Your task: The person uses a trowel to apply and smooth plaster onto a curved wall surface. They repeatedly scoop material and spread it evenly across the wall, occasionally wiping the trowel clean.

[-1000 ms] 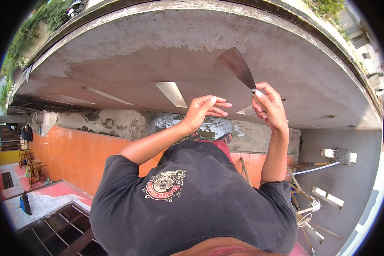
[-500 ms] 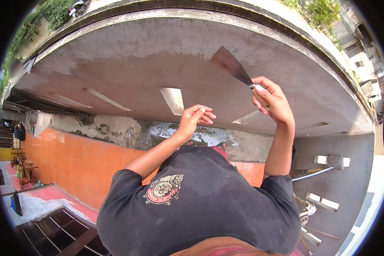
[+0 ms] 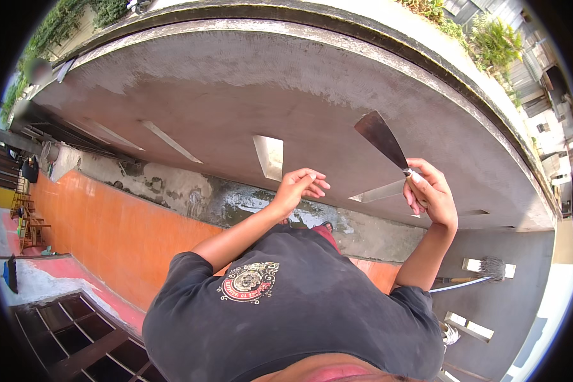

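Observation:
My right hand (image 3: 430, 194) is closed round the handle of a wide-bladed scraper (image 3: 382, 141), its dark blade pointing up and to the left in front of the grey plastered wall (image 3: 325, 89). My left hand (image 3: 297, 190) hangs left of it with loosely curled fingers apart and nothing in it, near a slot opening (image 3: 268, 156) in that wall; whether it touches the wall I cannot tell.
Below lie a stained wet concrete strip (image 3: 375, 235) and an orange floor (image 3: 114, 239). A grey side wall (image 3: 516, 305) at the right has a mop (image 3: 493, 267) and poles by it. Wooden chairs (image 3: 30, 226) stand at left, and a window grille (image 3: 70, 331) is lower left.
The scraper and right hand sit lower and further right in the picture than half a second ago. My left hand has also shifted right and down. The whole view has tilted slightly.

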The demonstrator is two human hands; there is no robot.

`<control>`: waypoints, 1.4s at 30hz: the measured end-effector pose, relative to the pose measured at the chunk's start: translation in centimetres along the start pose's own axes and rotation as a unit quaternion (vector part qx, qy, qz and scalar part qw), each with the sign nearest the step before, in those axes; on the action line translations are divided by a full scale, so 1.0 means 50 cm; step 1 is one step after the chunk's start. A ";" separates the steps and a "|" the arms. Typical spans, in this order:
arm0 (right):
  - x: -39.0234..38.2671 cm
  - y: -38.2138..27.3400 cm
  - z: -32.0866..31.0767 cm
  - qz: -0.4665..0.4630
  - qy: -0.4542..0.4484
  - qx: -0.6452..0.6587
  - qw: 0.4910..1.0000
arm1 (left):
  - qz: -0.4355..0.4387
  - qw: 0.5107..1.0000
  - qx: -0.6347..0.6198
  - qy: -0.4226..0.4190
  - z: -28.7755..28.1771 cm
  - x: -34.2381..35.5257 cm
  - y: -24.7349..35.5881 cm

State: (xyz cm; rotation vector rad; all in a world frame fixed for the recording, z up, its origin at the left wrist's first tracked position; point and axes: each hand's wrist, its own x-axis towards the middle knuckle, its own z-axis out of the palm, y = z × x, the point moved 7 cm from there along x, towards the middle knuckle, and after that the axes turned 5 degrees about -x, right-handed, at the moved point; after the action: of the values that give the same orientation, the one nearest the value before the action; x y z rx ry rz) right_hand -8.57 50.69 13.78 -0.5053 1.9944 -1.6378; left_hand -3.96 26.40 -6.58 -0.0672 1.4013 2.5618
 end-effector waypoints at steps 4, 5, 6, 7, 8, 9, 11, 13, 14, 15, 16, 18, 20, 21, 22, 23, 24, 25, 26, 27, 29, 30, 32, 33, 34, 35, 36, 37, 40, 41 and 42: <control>0.102 0.040 0.040 0.025 0.043 -0.021 0.999 | 0.005 1.000 -0.006 0.012 0.009 0.006 -0.013; 0.130 0.057 0.085 0.009 -0.002 -0.043 0.999 | -0.006 0.999 -0.026 0.018 0.012 0.008 -0.023; 0.155 0.084 0.129 0.015 -0.036 -0.070 0.997 | -0.013 0.999 -0.044 0.027 0.013 0.009 -0.034; 0.169 0.108 0.163 0.014 -0.043 -0.089 0.995 | -0.017 0.997 -0.066 0.028 0.016 0.012 -0.043; 0.175 0.133 0.200 0.009 -0.067 -0.098 0.993 | -0.034 0.993 -0.108 0.043 0.013 0.013 -0.059; 0.175 0.151 0.226 -0.021 -0.065 -0.134 0.989 | -0.047 0.986 -0.153 0.048 0.011 0.016 -0.073; 0.171 0.187 0.276 -0.096 -0.083 -0.185 0.974 | -0.085 0.966 -0.229 0.079 0.001 0.024 -0.109; 0.173 0.242 0.311 -0.133 -0.049 -0.310 0.940 | -0.105 0.929 -0.349 0.061 0.002 0.025 -0.139; 0.172 0.273 0.323 -0.146 -0.030 -0.338 0.929 | -0.127 0.890 -0.436 0.036 0.011 0.021 -0.155; 0.176 0.302 0.327 -0.158 0.006 -0.325 0.932 | -0.123 0.850 -0.512 0.013 0.015 0.019 -0.161; 0.177 0.325 0.331 -0.194 0.043 -0.287 0.937 | -0.096 0.873 -0.477 0.035 0.003 0.013 -0.169; 0.180 0.372 0.315 -0.233 0.091 -0.269 0.930 | -0.065 0.903 -0.412 0.105 -0.021 0.000 -0.189; 0.179 0.412 0.295 -0.217 0.112 -0.315 0.917 | -0.053 0.922 -0.358 0.140 -0.027 -0.017 -0.208; 0.176 0.422 0.286 -0.216 0.110 -0.286 0.927 | -0.067 0.925 -0.336 0.165 -0.029 -0.028 -0.223; 0.173 0.431 0.281 -0.199 0.081 -0.301 0.929 | -0.075 0.929 -0.313 0.183 -0.028 -0.035 -0.237; 0.166 0.437 0.274 -0.175 0.067 -0.313 0.931 | -0.090 0.920 -0.326 0.200 -0.023 -0.040 -0.255; 0.159 0.438 0.267 -0.153 0.054 -0.323 0.932 | -0.099 0.912 -0.338 0.208 -0.016 -0.042 -0.273; 0.147 0.432 0.258 -0.153 0.055 -0.317 0.935 | -0.111 0.905 -0.348 0.220 -0.007 -0.044 -0.295; 0.135 0.426 0.251 -0.156 0.054 -0.308 0.937 | -0.102 0.908 -0.335 0.231 0.000 -0.044 -0.313; 0.126 0.424 0.248 -0.153 0.042 -0.302 0.940 | -0.098 0.898 -0.356 0.240 0.007 -0.040 -0.334; 0.112 0.425 0.251 -0.169 0.010 -0.291 0.942 | -0.089 0.872 -0.409 0.253 0.024 -0.032 -0.379; 0.106 0.429 0.254 -0.188 -0.005 -0.283 0.940 | -0.081 0.858 -0.439 0.255 0.032 -0.028 -0.398; 0.112 0.462 0.265 -0.172 -0.047 -0.311 0.933 | -0.063 0.841 -0.484 0.232 0.041 -0.023 -0.418; 0.113 0.480 0.269 -0.170 -0.061 -0.325 0.928 | -0.056 0.838 -0.502 0.209 0.051 -0.026 -0.424; 0.119 0.503 0.269 -0.146 -0.069 -0.317 0.935 | -0.064 0.829 -0.512 0.215 0.053 -0.035 -0.430; 0.127 0.521 0.265 -0.127 -0.072 -0.310 0.940 | -0.051 0.821 -0.511 0.248 0.051 -0.048 -0.433; 0.136 0.544 0.262 -0.084 -0.079 -0.308 0.944 | -0.027 0.842 -0.479 0.247 0.051 -0.058 -0.422; 0.142 0.550 0.255 -0.089 -0.084 -0.306 0.944 | -0.017 0.857 -0.445 0.261 0.050 -0.068 -0.412; 0.158 0.521 0.224 -0.123 -0.094 -0.192 0.969 | 0.019 0.908 -0.293 0.300 0.050 -0.093 -0.360; 0.164 0.510 0.214 -0.102 -0.126 -0.220 0.962 | 0.025 0.926 -0.215 0.309 0.053 -0.097 -0.338; 0.165 0.478 0.204 -0.132 -0.151 -0.193 0.961 | 0.040 0.940 -0.135 0.311 0.057 -0.099 -0.313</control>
State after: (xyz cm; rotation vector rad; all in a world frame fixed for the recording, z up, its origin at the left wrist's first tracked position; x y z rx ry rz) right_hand -8.35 42.77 -12.29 -1.1362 2.0777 -1.2112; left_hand 4.39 36.09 -17.26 -0.9568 1.2151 2.9239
